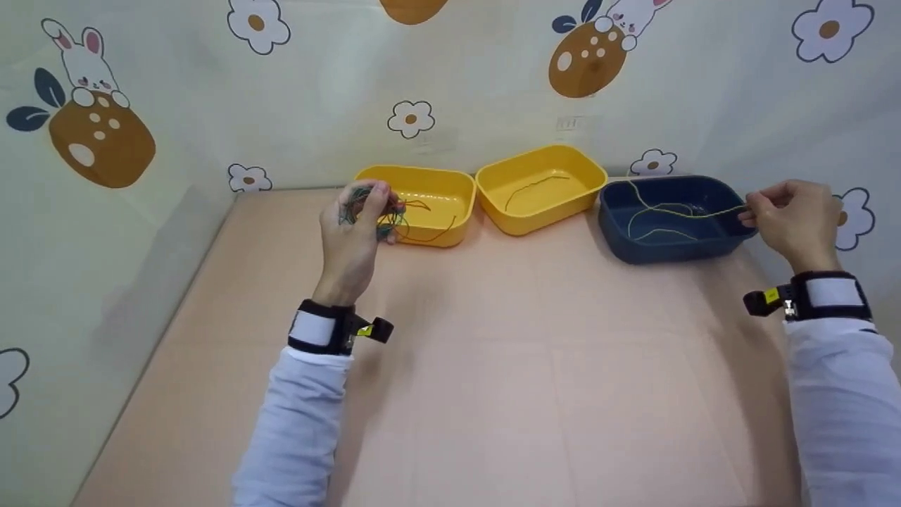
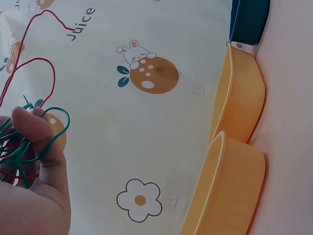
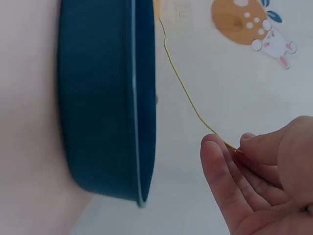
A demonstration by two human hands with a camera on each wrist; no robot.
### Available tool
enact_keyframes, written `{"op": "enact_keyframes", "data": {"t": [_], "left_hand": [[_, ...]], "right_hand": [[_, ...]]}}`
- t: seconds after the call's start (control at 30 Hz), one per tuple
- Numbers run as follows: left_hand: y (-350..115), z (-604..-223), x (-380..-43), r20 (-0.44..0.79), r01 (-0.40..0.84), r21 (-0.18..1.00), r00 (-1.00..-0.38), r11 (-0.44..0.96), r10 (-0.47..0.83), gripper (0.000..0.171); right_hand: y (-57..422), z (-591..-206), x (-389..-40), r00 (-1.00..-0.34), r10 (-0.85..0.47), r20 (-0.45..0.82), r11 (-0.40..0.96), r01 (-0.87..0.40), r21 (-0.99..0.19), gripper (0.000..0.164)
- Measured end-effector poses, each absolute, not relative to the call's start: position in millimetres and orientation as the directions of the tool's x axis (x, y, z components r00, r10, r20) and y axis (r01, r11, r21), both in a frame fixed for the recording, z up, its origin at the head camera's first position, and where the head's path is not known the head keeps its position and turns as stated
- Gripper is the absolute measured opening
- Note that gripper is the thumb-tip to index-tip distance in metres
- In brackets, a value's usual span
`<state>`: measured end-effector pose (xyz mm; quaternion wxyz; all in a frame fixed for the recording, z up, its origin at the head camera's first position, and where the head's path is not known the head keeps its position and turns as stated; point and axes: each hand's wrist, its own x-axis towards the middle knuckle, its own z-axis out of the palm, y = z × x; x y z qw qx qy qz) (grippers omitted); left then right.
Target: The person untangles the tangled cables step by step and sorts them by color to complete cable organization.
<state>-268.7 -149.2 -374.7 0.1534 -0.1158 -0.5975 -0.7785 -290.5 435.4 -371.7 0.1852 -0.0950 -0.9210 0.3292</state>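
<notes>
A tangled bundle of green and red wires [image 2: 22, 152] sits in my left hand [image 1: 350, 243], which grips it with the thumb over the top. Red loops stick out above that hand in the left wrist view. It is raised by the near left side of the left yellow bin [image 1: 440, 236]. My right hand [image 1: 799, 218] pinches one end of a yellow wire [image 3: 183, 88] between thumb and fingertips. That wire trails leftward over the dark blue bin [image 1: 669, 252], where more yellow wire lies inside. The right hand is above the bin's right end.
A second yellow bin [image 1: 542, 220] stands between the other two, with a thin dark wire [image 1: 531, 187] in it. An orange-red wire lies in the left bin. All three line the table's back edge, against a printed wall covering [image 1: 317, 105]. The table [image 1: 479, 380] is pale pink.
</notes>
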Motion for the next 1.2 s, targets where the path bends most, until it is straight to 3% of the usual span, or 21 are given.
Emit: {"op": "enact_keyframes", "data": {"t": [0.37,0.5,0.83,1.0,1.2], "left_hand": [[-145,-376,-268,0.345,0.357,0.909,-0.934,-0.213,-0.093,0.021],[-145,-376,-268,0.347,0.358,0.911,-0.934,-0.207,-0.088,0.025],[-140,-379,-267,0.358,0.362,0.916,-0.932,-0.171,-0.051,0.029],[-133,-380,-265,0.359,0.359,0.919,-0.933,-0.160,-0.032,0.016],[-122,-384,-264,0.383,0.380,0.918,-0.924,-0.116,0.000,0.015]], "right_hand": [[437,-389,-308,-0.936,0.183,0.299,0.836,-0.012,-0.549,0.036],[437,-392,-314,-0.934,0.152,0.323,0.868,-0.030,-0.496,0.034],[430,-393,-318,-0.929,0.187,0.321,0.859,-0.004,-0.512,0.041],[402,-379,-313,-0.897,0.200,0.394,0.832,-0.056,-0.551,0.037],[328,-361,-302,-0.874,0.056,0.483,0.788,-0.259,-0.559,0.028]]}}
